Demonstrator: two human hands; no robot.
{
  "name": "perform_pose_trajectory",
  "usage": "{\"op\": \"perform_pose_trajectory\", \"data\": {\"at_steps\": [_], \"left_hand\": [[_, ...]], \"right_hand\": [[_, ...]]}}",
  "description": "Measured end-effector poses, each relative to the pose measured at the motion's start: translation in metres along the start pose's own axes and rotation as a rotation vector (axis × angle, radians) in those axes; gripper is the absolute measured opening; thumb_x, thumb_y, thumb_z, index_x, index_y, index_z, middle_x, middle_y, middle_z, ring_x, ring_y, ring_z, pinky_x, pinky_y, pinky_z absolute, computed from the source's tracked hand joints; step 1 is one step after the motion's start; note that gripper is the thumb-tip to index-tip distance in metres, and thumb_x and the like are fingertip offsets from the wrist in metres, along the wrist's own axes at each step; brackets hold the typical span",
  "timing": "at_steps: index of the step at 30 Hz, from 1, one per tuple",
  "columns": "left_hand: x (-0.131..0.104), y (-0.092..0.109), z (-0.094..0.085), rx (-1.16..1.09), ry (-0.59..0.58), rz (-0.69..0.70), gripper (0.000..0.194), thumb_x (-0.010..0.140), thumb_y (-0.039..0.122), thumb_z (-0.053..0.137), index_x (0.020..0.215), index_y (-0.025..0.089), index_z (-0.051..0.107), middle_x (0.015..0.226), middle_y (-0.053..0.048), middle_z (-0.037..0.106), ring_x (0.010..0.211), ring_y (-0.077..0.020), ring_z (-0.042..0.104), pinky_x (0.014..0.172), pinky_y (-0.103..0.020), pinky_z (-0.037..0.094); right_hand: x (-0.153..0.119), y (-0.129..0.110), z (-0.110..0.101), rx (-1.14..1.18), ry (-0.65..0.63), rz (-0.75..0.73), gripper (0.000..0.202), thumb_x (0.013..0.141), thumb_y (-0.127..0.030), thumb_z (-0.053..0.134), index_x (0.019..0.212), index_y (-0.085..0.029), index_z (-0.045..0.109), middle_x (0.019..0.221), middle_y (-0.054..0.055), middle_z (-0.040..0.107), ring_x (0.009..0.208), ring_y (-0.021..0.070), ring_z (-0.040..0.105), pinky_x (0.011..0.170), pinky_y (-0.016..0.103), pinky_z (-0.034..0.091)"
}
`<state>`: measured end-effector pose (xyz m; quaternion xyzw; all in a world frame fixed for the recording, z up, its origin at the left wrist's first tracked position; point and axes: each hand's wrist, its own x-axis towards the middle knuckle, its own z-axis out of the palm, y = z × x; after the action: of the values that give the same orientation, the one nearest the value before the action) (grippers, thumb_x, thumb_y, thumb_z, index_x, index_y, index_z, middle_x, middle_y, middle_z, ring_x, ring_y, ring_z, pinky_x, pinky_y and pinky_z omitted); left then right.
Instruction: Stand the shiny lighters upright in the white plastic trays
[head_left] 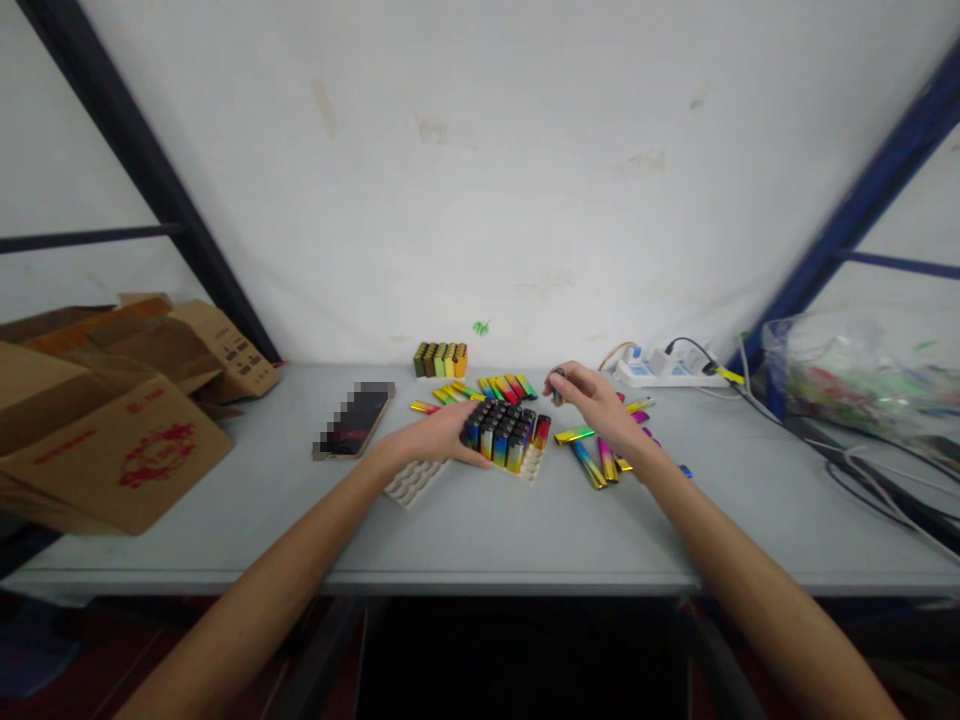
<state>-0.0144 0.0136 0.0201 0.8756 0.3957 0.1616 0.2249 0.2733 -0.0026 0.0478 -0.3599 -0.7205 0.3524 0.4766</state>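
Observation:
Upright lighters (516, 455) with black tops stand packed in a pale moulded tray (531, 466) at the middle of the table. My left hand (441, 432) clasps this block from its left side, thumb along the front and fingers hidden behind. To the right and a little above the tray, my right hand (589, 393) is closed in a pinch on a single lighter (557, 387), mostly covered by the fingers. Loose shiny lighters (589, 465) in mixed colours lie beneath and around my right wrist. Another row of loose lighters (506, 387) lies behind the block.
A second pale tray (415, 482) lies by my left wrist. Yellowish lighters (440, 360) stand grouped near the wall. A phone (356, 420) and an opened cardboard box (120, 440) are at left. At right are a power strip (667, 373), cables and a plastic bag (847, 365).

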Motion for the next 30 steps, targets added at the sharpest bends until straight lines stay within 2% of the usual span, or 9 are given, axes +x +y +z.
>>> {"op": "perform_pose_trajectory", "data": {"at_steps": [2, 4, 8, 16, 26, 30], "left_hand": [[0.000, 0.000, 0.000, -0.008, 0.001, 0.005, 0.089, 0.063, 0.054, 0.091, 0.136, 0.018, 0.053, 0.137, -0.014, 0.064, 0.126, -0.0368, 0.061, 0.109, -0.045, 0.046], [0.000, -0.001, 0.001, -0.018, 0.008, 0.010, 0.089, 0.063, 0.054, 0.091, 0.137, 0.019, 0.054, 0.138, -0.013, 0.064, 0.127, -0.0367, 0.061, 0.110, -0.045, 0.046], [0.000, -0.001, 0.001, -0.018, 0.020, 0.014, 0.089, 0.062, 0.053, 0.091, 0.135, 0.019, 0.055, 0.136, -0.013, 0.065, 0.125, -0.0368, 0.062, 0.108, -0.045, 0.047], [0.000, -0.001, 0.001, -0.015, 0.010, 0.000, 0.087, 0.061, 0.052, 0.092, 0.133, 0.018, 0.056, 0.133, -0.013, 0.066, 0.124, -0.0387, 0.062, 0.105, -0.046, 0.049], [-0.001, -0.001, 0.002, 0.022, 0.002, -0.027, 0.098, 0.061, 0.055, 0.091, 0.142, 0.018, 0.050, 0.143, -0.015, 0.060, 0.131, -0.0383, 0.058, 0.112, -0.046, 0.044], [-0.001, -0.001, 0.002, 0.007, -0.006, -0.032, 0.098, 0.061, 0.054, 0.091, 0.142, 0.017, 0.050, 0.144, -0.017, 0.059, 0.131, -0.0389, 0.058, 0.112, -0.047, 0.044]], "right_hand": [[-0.001, -0.003, -0.002, -0.099, 0.044, -0.069, 0.041, 0.089, -0.061, 0.066, 0.085, -0.021, 0.064, 0.093, 0.007, 0.061, 0.089, 0.0199, 0.058, 0.075, 0.030, 0.048], [-0.002, -0.002, -0.004, -0.164, 0.046, -0.098, 0.041, 0.089, -0.061, 0.066, 0.083, -0.021, 0.065, 0.085, 0.005, 0.059, 0.079, 0.0183, 0.055, 0.066, 0.029, 0.045], [-0.005, 0.001, -0.007, -0.281, -0.066, -0.076, 0.040, 0.092, -0.060, 0.063, 0.088, -0.020, 0.065, 0.065, -0.002, 0.053, 0.056, 0.0127, 0.044, 0.052, 0.027, 0.032], [-0.009, 0.001, -0.010, -0.452, -0.225, -0.074, 0.030, 0.087, -0.050, 0.073, 0.090, -0.023, 0.059, 0.065, -0.001, 0.069, 0.058, 0.0168, 0.063, 0.056, 0.026, 0.044], [-0.011, -0.004, -0.004, -0.514, -0.324, -0.021, 0.025, 0.087, -0.039, 0.073, 0.091, -0.025, 0.053, 0.062, -0.002, 0.070, 0.055, 0.0184, 0.066, 0.053, 0.026, 0.041], [-0.012, -0.007, -0.004, -0.538, -0.365, -0.031, 0.025, 0.087, -0.034, 0.075, 0.103, -0.025, 0.058, 0.059, -0.005, 0.066, 0.050, 0.0168, 0.061, 0.050, 0.025, 0.037]]}}
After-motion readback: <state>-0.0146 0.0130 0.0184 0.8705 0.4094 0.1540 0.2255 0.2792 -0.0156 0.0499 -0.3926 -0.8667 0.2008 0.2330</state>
